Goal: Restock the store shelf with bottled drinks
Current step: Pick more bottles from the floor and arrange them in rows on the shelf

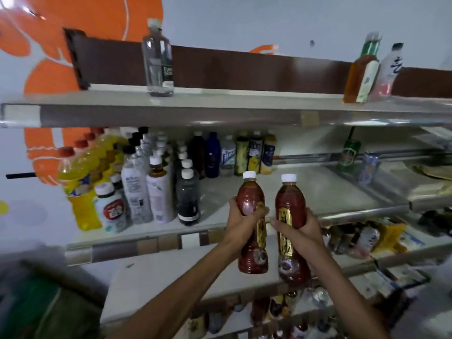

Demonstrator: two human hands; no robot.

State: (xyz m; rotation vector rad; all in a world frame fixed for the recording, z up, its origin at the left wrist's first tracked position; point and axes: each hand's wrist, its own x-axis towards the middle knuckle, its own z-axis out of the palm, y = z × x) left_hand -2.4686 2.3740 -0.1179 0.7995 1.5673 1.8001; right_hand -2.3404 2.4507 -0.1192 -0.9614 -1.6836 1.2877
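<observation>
I hold two dark red drink bottles with white caps and gold labels upright in front of the middle shelf [318,192]. My left hand [242,221] grips the left bottle [252,199] around its middle. My right hand [303,231] grips the right bottle [289,204] from the right side. Both bottles hang in the air just before the shelf's front edge, close side by side without touching.
Several bottles crowd the left part of the middle shelf, with yellow ones [83,167] at the far left. A green can [348,155] stands at the right. The top shelf carries a clear bottle [157,62] and an amber bottle [362,74]. Lower shelves hold packets and bottles.
</observation>
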